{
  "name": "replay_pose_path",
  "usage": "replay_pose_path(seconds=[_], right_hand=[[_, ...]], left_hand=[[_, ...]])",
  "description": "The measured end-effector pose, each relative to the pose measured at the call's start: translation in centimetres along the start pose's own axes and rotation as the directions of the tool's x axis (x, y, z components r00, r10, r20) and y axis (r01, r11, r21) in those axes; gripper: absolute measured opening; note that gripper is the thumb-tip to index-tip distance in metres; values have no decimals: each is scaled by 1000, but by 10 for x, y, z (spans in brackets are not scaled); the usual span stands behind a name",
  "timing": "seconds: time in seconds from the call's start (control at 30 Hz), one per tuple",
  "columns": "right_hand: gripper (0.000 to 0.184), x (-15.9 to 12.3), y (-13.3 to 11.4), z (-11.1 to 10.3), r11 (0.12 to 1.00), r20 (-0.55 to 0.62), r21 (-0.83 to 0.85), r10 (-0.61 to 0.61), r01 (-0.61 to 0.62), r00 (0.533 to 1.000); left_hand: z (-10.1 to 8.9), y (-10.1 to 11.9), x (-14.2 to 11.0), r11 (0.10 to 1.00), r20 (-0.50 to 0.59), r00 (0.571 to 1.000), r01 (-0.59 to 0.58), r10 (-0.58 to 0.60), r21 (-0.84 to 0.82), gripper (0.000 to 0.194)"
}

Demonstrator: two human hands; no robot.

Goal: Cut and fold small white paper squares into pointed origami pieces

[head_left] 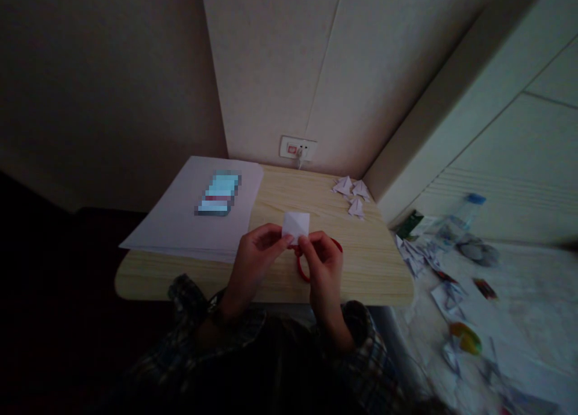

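Observation:
A small folded square of white paper (295,224) is held up above the middle of the table. My left hand (258,255) pinches its lower left corner between thumb and fingers. At the lower right corner, my right hand (324,263) grips the same paper, thumb close to the other thumb. Crease lines run across the square's face. Beneath and behind my right hand lie red scissors (303,269), their handle loops partly showing and the rest hidden.
White paper sheets (180,222) lie on the left of the wooden table (271,282), a pixelated phone (219,193) on top. Three folded paper pieces (344,186) sit at the back right. A wall socket (298,149) is behind. Right of the table, a cluttered surface holds a bottle (467,213).

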State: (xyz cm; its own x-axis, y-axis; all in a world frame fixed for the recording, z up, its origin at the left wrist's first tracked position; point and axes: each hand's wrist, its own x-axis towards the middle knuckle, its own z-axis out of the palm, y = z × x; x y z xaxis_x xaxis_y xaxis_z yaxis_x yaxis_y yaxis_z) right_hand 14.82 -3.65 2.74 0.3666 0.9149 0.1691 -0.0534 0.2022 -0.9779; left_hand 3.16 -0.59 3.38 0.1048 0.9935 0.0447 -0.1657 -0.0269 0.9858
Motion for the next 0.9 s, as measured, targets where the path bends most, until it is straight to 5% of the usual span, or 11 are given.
replay_pose_path(seconds=[0.27,0.9], right_hand=[[25,10,32,3,998,9,-52,-21,21,1000],[24,9,55,-5,957,203,-231,-129,175,971]], left_hand=[[-4,-29,13,998,33,999,4,-6,55,25],[-14,-51,17,992,199,980,-38,14,118,36]])
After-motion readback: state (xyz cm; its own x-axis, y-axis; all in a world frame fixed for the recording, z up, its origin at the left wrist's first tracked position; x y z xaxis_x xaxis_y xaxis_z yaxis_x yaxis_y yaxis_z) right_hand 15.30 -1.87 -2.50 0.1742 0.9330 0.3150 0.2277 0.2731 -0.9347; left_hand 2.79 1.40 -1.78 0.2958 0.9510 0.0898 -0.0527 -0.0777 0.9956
